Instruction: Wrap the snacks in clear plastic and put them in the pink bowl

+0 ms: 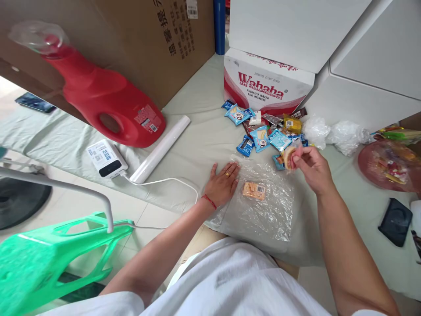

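Clear film lies on the cloth, bearing a small snack packet. The left hand rests spread at its edge; the right hand pinches a wrapped snack. Dragging the left palm could crumple the film.

One Wahaha carton is seen. In the heap just in front of it, three light-blue packets and one yellow packet can be counted; the others are too overlapped. Farther in front, one clear plastic sheet, one orange snack packet, one round wrapped snack, one left hand and one right hand are counted. Left of the carton, one red jug, one white roll, one power bank and one green stool are found; right of it, two crumpled plastic wads and one pink basket.
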`<action>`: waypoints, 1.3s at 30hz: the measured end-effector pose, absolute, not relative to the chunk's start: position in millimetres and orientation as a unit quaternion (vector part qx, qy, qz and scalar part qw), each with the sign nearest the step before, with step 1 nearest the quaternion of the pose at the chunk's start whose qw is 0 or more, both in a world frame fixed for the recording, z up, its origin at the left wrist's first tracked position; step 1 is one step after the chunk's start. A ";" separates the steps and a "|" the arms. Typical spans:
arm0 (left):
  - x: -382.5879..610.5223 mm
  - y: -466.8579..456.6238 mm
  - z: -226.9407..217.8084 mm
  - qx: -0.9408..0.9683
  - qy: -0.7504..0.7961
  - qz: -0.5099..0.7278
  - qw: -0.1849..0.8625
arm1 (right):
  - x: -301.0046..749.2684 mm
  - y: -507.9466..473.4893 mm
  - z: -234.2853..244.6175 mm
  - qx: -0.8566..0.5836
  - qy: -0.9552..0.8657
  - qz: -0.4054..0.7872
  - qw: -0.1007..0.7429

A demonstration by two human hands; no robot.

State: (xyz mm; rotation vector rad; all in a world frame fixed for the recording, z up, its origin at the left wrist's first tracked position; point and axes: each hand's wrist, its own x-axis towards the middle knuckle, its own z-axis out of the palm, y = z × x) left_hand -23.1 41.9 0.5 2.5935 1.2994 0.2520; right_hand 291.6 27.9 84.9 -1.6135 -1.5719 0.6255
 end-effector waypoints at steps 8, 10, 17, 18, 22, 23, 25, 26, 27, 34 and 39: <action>-23.3 41.1 0.2 0.883 0.445 0.093 0.114 | 218.0 -7.1 71.7 -0.573 -0.718 0.337 0.207; -23.5 40.7 0.0 0.883 0.447 0.094 0.111 | 209.7 -5.6 58.9 -0.575 -0.751 0.267 0.184; -23.7 40.8 2.2 0.882 0.448 0.091 0.117 | 208.0 -17.1 52.7 -0.557 -0.789 0.197 0.169; -23.9 40.7 2.6 0.881 0.448 0.090 0.119 | 207.0 -20.3 52.8 -0.551 -0.797 0.197 0.151; -25.5 40.4 2.7 0.881 0.445 0.094 0.130 | 204.7 -29.6 43.2 -0.540 -0.809 0.191 0.134; -26.3 41.0 2.5 0.880 0.443 0.097 0.137 | 205.0 -30.7 39.8 -0.542 -0.808 0.190 0.136; -29.0 44.6 2.2 0.877 0.442 0.103 0.157 | 206.5 -32.5 35.9 -0.548 -0.802 0.192 0.141; -31.2 47.6 2.3 0.873 0.444 0.105 0.172 | 207.8 -33.9 36.5 -0.552 -0.797 0.193 0.148; -34.0 51.3 2.8 0.869 0.444 0.107 0.188 | 209.7 -36.3 39.0 -0.557 -0.791 0.191 0.163; -66.1 48.1 20.3 0.846 0.455 0.243 0.139 | 234.1 -103.9 71.9 -0.608 -0.716 0.176 0.295; -91.6 -9.5 21.0 0.913 0.222 0.292 0.177 | 244.2 -173.4 45.6 -0.574 -0.757 0.214 0.226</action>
